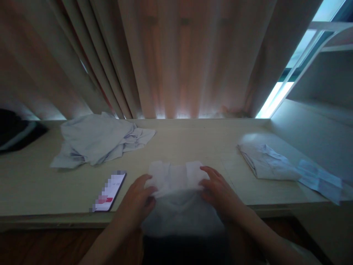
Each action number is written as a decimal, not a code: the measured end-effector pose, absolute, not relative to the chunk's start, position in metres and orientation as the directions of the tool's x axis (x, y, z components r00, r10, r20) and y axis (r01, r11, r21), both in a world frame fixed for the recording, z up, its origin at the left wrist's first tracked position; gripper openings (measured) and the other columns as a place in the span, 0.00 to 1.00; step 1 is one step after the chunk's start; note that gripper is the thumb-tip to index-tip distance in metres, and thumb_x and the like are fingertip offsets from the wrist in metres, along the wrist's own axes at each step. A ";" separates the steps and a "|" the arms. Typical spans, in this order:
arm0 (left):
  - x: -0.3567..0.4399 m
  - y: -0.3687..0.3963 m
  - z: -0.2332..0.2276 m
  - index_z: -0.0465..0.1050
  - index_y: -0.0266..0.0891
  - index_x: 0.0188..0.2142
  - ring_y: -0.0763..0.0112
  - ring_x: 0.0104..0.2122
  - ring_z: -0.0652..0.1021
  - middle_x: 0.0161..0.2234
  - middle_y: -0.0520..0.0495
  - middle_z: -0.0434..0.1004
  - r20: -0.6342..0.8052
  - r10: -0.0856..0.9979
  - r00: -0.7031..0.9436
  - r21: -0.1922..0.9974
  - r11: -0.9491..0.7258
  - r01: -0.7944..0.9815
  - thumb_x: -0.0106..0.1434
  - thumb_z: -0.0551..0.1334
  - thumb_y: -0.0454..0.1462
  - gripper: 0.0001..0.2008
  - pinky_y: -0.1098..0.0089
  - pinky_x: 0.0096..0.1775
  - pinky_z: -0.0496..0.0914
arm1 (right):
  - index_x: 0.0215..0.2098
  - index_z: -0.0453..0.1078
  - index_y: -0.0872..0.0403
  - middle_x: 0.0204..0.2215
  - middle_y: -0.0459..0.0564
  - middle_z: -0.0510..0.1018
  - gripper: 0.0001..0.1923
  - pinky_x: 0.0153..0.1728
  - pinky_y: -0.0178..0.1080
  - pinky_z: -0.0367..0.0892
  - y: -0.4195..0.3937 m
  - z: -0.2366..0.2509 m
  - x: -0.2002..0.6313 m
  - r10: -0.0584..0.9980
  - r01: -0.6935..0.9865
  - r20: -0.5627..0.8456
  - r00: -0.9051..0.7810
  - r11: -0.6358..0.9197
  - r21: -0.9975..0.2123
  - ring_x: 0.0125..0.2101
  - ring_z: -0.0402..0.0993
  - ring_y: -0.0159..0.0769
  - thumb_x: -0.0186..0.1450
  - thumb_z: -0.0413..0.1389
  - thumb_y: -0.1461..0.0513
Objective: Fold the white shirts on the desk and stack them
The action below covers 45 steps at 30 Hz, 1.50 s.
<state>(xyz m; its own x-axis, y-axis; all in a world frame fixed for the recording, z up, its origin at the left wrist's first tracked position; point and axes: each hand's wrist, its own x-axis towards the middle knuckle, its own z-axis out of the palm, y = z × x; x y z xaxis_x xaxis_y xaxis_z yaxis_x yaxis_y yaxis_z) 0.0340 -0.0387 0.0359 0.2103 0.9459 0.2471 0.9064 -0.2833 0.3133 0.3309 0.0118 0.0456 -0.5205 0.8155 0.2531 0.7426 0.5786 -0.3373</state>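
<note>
A thin white cloth with folded-in sides lies at the front edge of the table, right before my body. My left hand grips its left side, thumb and fingers curled at the edge. On the opposite side, my right hand holds the right edge with bent fingers. The cloth's near part blends into the pale shirt I wear, so its lower border is hard to make out.
A crumpled white garment lies at the back left, and a phone with a lit screen nearer the front. A folded white cloth and a clear plastic packet are at right. A dark object sits far left, curtains behind.
</note>
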 end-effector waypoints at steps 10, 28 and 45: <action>0.026 -0.033 0.131 0.74 0.42 0.32 0.70 0.30 0.75 0.29 0.52 0.76 0.042 0.969 0.242 0.748 -0.191 0.635 0.53 0.60 0.39 0.07 0.74 0.31 0.69 | 0.33 0.74 0.52 0.27 0.44 0.77 0.07 0.28 0.32 0.63 0.023 0.144 0.359 0.789 0.561 0.021 -0.614 0.456 -0.691 0.27 0.71 0.31 0.58 0.56 0.61; 0.016 0.095 -0.038 0.72 0.35 0.31 0.60 0.33 0.76 0.29 0.41 0.77 -0.273 0.954 -0.123 0.751 0.291 0.593 0.51 0.58 0.52 0.21 0.62 0.37 0.68 | 0.38 0.68 0.56 0.30 0.53 0.76 0.13 0.32 0.38 0.63 0.158 -0.043 0.375 0.977 0.760 -0.203 -0.059 -0.088 -0.644 0.28 0.72 0.35 0.61 0.54 0.55; 0.052 0.030 -0.029 0.63 0.41 0.24 0.64 0.28 0.72 0.25 0.48 0.71 -0.154 0.985 -0.077 0.669 0.161 0.726 0.57 0.50 0.51 0.17 0.65 0.32 0.64 | 0.30 0.66 0.54 0.31 0.54 0.76 0.14 0.35 0.38 0.59 0.064 -0.032 0.362 0.978 0.849 -0.128 -0.167 0.077 -0.523 0.34 0.71 0.39 0.65 0.43 0.57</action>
